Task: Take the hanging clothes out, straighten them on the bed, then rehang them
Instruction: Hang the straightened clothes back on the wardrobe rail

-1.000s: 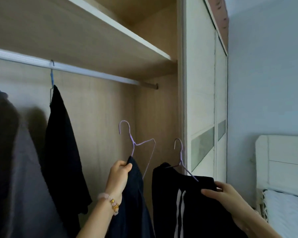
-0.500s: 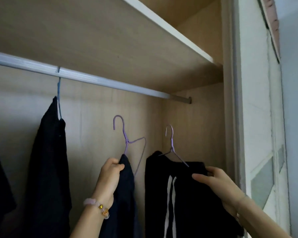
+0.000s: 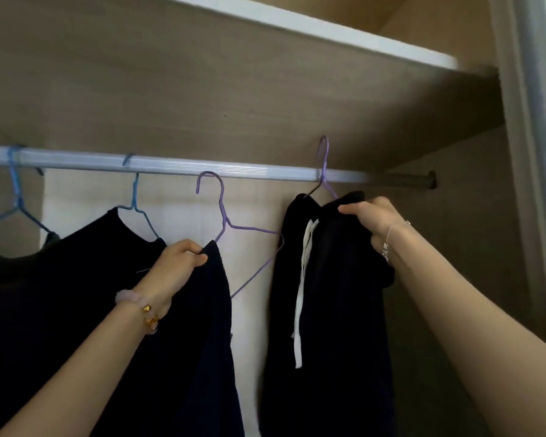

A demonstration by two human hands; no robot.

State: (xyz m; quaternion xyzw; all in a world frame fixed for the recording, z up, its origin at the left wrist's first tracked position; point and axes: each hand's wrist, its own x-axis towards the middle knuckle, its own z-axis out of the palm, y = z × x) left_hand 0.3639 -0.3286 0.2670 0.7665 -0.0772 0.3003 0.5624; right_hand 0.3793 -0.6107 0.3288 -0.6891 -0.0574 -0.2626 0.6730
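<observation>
At a wardrobe rail (image 3: 202, 167), a person rehangs two dark garments. The right hand (image 3: 372, 222), at about 2 o'clock in the view, has its grip closed on striped trousers (image 3: 328, 294) whose purple hanger (image 3: 323, 162) rises past the rail, though whether the hook has caught is hard to tell. The left hand (image 3: 177, 263) pinches a dark garment (image 3: 199, 326) on a second purple hanger (image 3: 221, 209), its hook just below the rail at 12 o'clock (not yet on). Two blue hangers (image 3: 134, 197) already hang at 10 o'clock. The job appears to be in its last stage: hooking both remains.
</observation>
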